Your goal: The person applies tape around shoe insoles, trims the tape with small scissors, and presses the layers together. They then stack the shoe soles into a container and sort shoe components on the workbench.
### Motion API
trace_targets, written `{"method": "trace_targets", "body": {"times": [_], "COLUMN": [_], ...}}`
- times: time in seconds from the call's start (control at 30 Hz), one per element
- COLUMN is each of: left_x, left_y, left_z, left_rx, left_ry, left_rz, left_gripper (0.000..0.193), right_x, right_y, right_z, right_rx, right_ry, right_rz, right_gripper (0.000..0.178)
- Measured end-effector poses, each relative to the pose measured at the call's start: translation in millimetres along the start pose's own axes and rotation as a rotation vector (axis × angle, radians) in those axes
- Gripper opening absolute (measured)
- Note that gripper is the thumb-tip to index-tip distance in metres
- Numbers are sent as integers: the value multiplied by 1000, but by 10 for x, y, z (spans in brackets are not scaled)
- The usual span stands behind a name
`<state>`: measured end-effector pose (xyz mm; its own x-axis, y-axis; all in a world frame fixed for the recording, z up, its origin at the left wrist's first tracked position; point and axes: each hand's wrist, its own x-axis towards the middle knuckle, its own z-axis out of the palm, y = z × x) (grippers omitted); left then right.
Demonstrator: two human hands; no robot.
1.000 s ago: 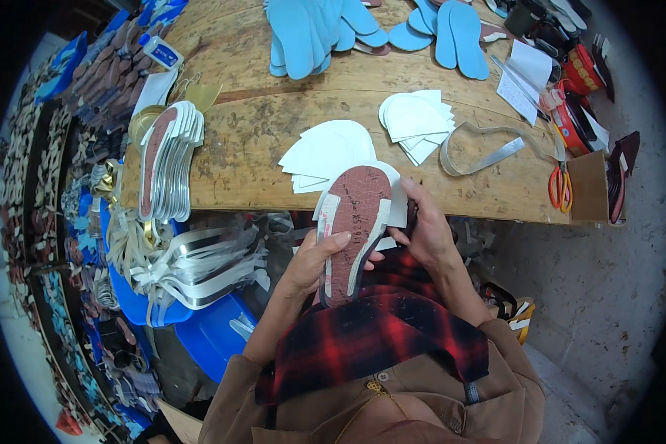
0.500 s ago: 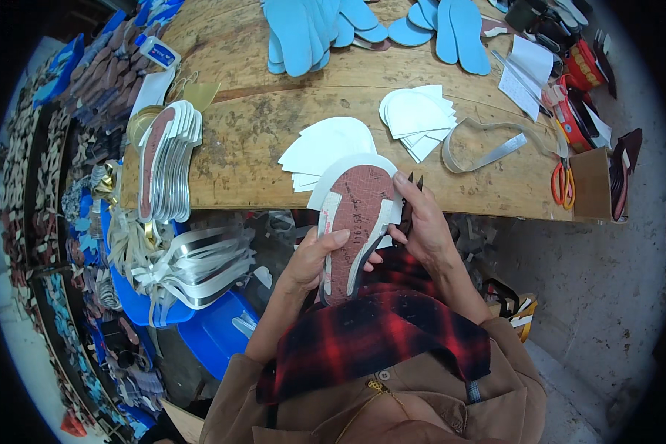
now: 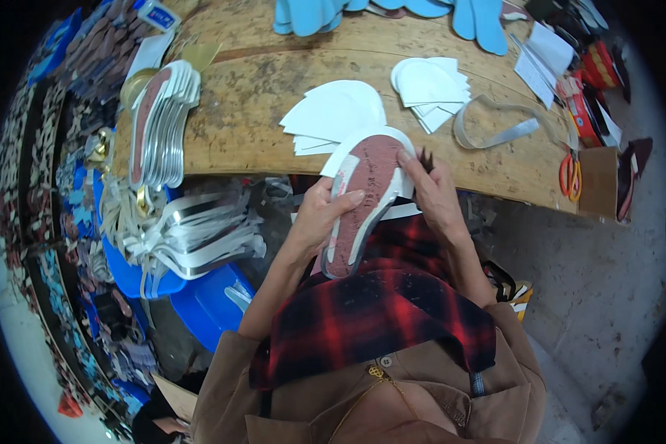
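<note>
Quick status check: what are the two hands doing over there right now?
Left hand grips the reddish-brown insole along its left edge. Right hand presses its white toe edge. Stacks of white cut pieces lie just beyond on the wooden table.

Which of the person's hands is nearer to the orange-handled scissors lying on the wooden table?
Right. The right hand, gripping the reddish-brown insole, is on the side toward the orange-handled scissors; the left hand holds the insole's far side.

Wooden tabletop (image 3: 251,118) is carrying two stacks of white cut pieces (image 3: 333,115), blue insoles (image 3: 481,18), a row of soles (image 3: 159,122), a grey strap loop (image 3: 496,129) and orange-handled scissors (image 3: 570,174).
</note>
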<state>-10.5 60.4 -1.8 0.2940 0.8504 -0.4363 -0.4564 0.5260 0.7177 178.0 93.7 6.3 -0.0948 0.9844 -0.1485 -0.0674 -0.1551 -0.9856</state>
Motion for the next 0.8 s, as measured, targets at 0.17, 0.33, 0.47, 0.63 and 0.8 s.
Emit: {"method": "trace_targets", "body": {"times": [0.17, 0.33, 0.47, 0.63, 0.8], "left_x": [-11, -205, -331, 123, 371], "left_y": [-88, -44, -1, 1049, 1300], "left_z": [7, 192, -179, -1024, -1450], "left_rx": [-10, 948, 1223, 1444, 1965], "left_ry": [-4, 118, 431, 866, 846], "left_rz": [17, 115, 305, 436, 646], "left_gripper": [39, 80, 94, 85, 83], "right_x": [-111, -113, -7, 453, 803], "right_y": [-161, 134, 0, 67, 343], "right_z": [-10, -219, -594, -2559, -3326], "right_rx": [32, -13, -1, -700, -923], "right_ry": [18, 212, 264, 901, 718], "right_rz": [153, 189, 40, -69, 61], "right_gripper": [30, 31, 35, 49, 35]}}
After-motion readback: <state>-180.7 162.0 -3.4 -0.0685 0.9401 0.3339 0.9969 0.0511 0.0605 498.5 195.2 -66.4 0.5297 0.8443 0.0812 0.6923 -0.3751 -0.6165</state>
